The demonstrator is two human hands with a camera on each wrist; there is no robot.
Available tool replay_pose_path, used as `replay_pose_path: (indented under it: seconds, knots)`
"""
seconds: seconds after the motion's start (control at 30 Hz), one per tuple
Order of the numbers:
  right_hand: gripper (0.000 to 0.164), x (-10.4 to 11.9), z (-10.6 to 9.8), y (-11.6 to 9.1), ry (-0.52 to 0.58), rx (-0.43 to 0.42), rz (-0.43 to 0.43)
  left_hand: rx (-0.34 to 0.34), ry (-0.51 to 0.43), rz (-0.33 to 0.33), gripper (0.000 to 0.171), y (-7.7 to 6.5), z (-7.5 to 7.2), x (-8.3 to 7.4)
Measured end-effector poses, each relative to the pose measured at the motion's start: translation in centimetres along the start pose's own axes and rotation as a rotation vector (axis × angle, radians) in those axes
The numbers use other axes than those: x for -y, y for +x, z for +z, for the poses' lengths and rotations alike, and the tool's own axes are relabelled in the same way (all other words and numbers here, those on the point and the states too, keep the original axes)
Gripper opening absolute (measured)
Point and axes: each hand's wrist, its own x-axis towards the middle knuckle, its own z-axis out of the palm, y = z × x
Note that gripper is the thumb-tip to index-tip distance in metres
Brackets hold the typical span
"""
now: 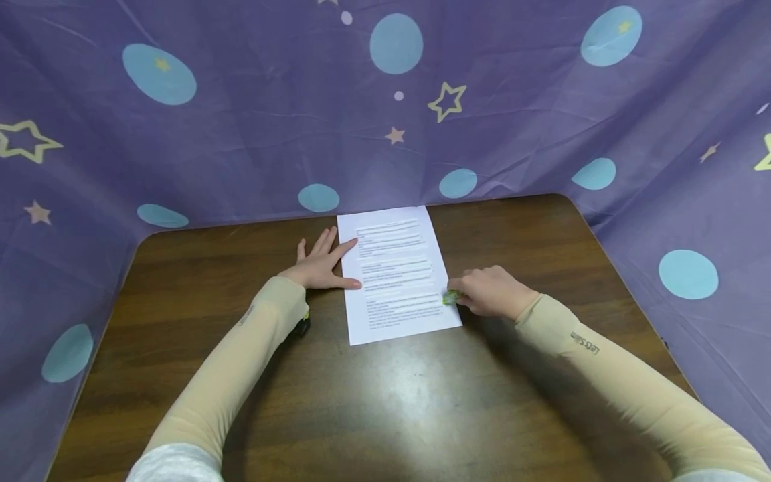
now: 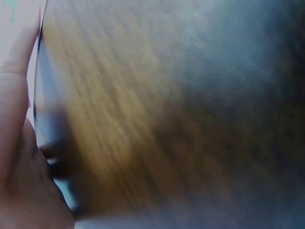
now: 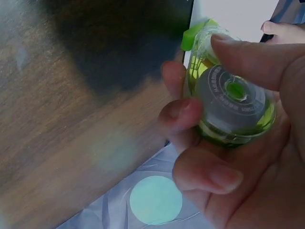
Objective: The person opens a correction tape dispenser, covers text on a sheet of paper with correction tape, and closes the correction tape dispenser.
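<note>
A white sheet of paper (image 1: 359, 328) with lines of printed text lies on the wooden table. My left hand (image 1: 319, 268) is spread flat at its left side, thumb and index fingertip resting on the paper and the other fingers over the wood. At the lower right edge of the sheet, my right hand (image 1: 490, 291) grips a green see-through correction tape (image 3: 231, 107), its tip over the end of a text line. In the right wrist view the thumb presses it from one side and the fingers curl round the other. The left wrist view shows part of the left hand (image 2: 14, 124) beside blurred wood.
The brown wooden table (image 1: 397, 415) has rounded far corners. A purple curtain (image 1: 253, 134) with blue dots and stars hangs behind the table and along both sides. A small black device (image 1: 301, 327) sits under the left wrist.
</note>
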Motion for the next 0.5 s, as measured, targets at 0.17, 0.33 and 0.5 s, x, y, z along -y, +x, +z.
replay_pose_path:
  seconds: [0.17,0.33,0.5]
  knots:
    - [0.013,-0.26,0.09,0.03,0.008,-0.013,-0.03,0.013,0.012,-0.013,0.116,0.26,-0.19,0.19]
    - [0.012,0.0,0.51,0.14,0.042,-0.009,-0.057,0.012,0.014,-0.003,0.118,0.3,-0.16,0.4]
    - [0.012,0.53,0.64,0.5,0.05,0.006,-0.073,0.01,0.02,-0.011,0.12,0.75,0.49,0.97]
